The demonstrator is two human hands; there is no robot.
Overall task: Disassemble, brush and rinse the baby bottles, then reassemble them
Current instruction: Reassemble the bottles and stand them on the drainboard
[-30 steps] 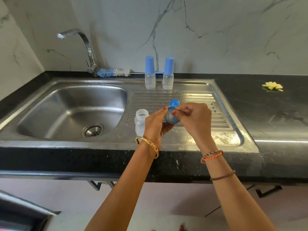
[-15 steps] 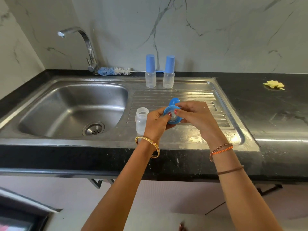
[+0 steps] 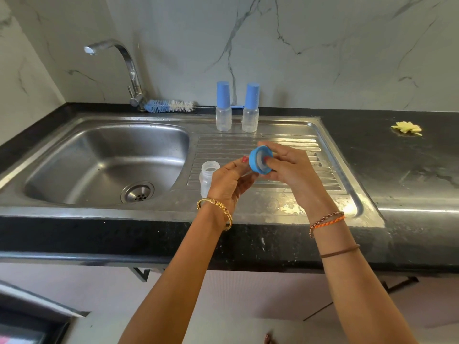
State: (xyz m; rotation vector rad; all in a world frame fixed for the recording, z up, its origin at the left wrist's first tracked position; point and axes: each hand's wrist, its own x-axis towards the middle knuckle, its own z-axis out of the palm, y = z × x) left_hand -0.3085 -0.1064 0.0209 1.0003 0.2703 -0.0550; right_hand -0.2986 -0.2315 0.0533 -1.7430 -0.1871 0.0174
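Observation:
A blue screw collar with a clear teat seated in it is held above the draining board, its open underside turned toward me. My right hand grips it from the right, and my left hand pinches its left rim with thumb and fingertips. An open, clear bottle body stands on the draining board just left of my left hand. Two assembled bottles with blue caps, one at left and one at right, stand at the back. A blue and white bottle brush lies behind the sink.
The steel sink basin with its drain lies to the left under a curved tap. The ridged draining board runs under my hands. A yellow scrap sits on the black counter at right.
The collar has been turned and lifted a little, so its open underside now faces me. Both hands shifted slightly up with it. The blue cap seen behind the hands earlier is now hidden.

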